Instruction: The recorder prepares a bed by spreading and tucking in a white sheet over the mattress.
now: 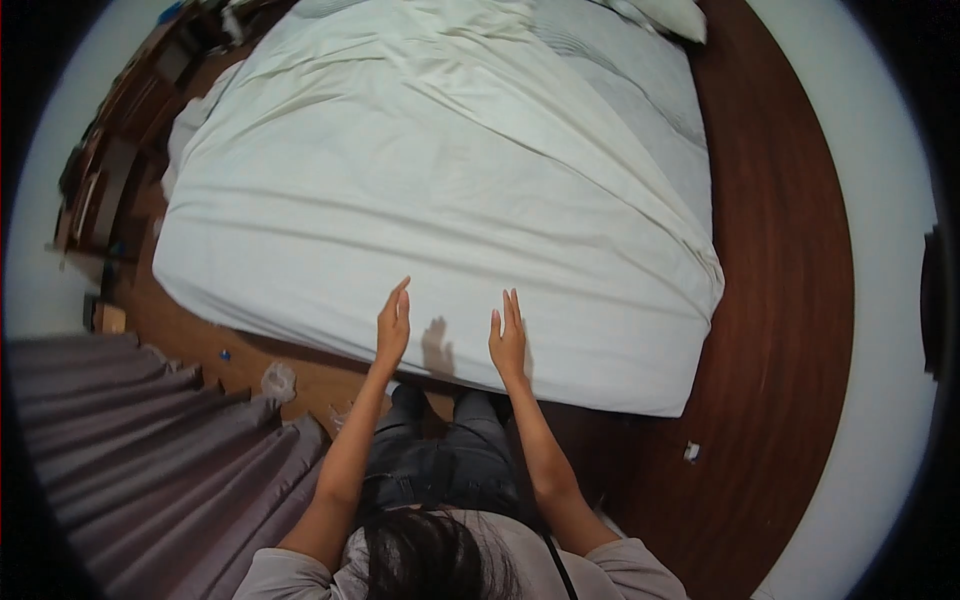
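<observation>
My left hand [392, 328] is held out over the near edge of the bed, its palm turned inward and nothing in it. Facing it, my right hand [508, 341] is also bare, with thumb and fingers apart. Below both lies a white sheet [420, 165], drawn over the foot of the mattress and creased in long folds. Toward the far right the sheet is turned back in a diagonal line, and a grey-white striped bed cover [645, 97] shows there. A hand's shadow falls on the sheet between my hands.
A pillow [675, 16] lies at the far right corner. Grey pleated curtains [172, 465] hang at the lower left, near a crumpled clear plastic bag [279, 382] on the floor. Wooden furniture [112, 172] lines the left wall. A small white item [691, 451] lies on the dark wood floor [772, 300].
</observation>
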